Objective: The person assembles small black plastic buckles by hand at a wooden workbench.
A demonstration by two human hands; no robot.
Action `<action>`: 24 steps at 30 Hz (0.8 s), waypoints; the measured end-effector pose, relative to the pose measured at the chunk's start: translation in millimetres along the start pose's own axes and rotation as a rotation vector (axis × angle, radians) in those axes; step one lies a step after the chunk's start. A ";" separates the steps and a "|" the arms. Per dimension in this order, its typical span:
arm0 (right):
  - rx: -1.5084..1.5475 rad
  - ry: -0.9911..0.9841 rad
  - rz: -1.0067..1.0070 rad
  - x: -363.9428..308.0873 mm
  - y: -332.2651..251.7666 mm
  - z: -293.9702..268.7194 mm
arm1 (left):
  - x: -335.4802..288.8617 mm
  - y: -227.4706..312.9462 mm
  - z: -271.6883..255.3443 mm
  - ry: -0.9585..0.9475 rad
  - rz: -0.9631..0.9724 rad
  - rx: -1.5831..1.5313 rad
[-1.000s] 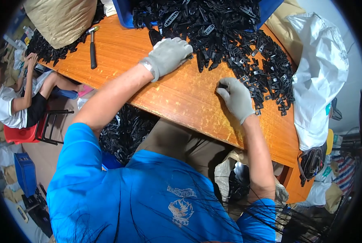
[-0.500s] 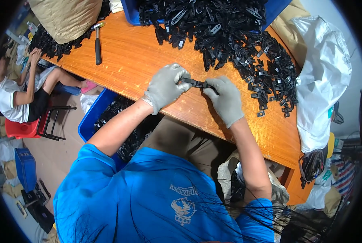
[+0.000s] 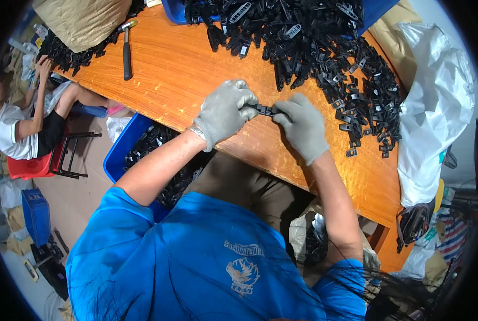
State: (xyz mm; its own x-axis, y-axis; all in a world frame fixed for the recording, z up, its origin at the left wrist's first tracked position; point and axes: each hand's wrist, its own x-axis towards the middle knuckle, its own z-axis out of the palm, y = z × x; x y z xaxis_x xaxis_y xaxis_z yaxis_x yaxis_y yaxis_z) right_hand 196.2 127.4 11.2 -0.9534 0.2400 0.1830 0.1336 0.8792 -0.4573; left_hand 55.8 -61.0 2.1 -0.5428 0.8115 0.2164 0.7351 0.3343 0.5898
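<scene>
Both my hands wear grey gloves and meet over the front part of the wooden table (image 3: 169,69). Between them is a small black plastic part (image 3: 264,110), held lengthwise from side to side. My left hand (image 3: 224,111) is closed on its left end, the thumb and fingers pinching it. At the other end, my right hand (image 3: 304,125) pinches it with the thumb and fingertips. The glove fingers hide both ends, so its exact kind is unclear. Beyond my right hand spreads a heap of small black plastic pieces (image 3: 367,101).
A hammer (image 3: 127,53) lies at the table's left. At the back, a blue bin (image 3: 174,12) spills black parts. Another blue bin (image 3: 122,143) of black parts stands below the table's front edge. A white sack (image 3: 437,107) hangs at the right. A person (image 3: 22,128) sits at the far left.
My hands stay closed on the black part, with only slight finger shifts. The whole view has moved a little, sliding the heap and the right-hand sack rightward.
</scene>
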 end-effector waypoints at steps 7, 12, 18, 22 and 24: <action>-0.100 0.042 -0.121 8.1 -2.7 15.4 | -1.5 -5.7 5.4 0.095 0.056 -0.064; 0.036 0.061 -0.166 -35.2 11.8 -16.9 | -42.0 -46.6 -95.1 -0.369 -0.005 -0.016; -0.403 0.240 0.265 -52.3 70.7 -74.3 | -19.4 -24.2 -104.0 -0.157 -0.133 -0.068; -0.550 0.080 0.382 -39.1 76.3 -67.5 | 41.0 3.1 -26.4 -0.095 0.114 0.152; -0.568 0.042 0.365 -38.8 80.4 -60.8 | 66.1 23.0 -7.9 -0.116 0.101 0.192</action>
State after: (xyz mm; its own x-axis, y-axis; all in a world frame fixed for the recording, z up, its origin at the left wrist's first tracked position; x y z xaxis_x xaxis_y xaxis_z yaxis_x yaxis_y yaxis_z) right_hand 260.3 213.8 20.2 -0.8104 0.5682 0.1430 0.5774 0.8159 0.0303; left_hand 33.6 -3.4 36.2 -0.4204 0.8913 0.1700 0.8531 0.3244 0.4086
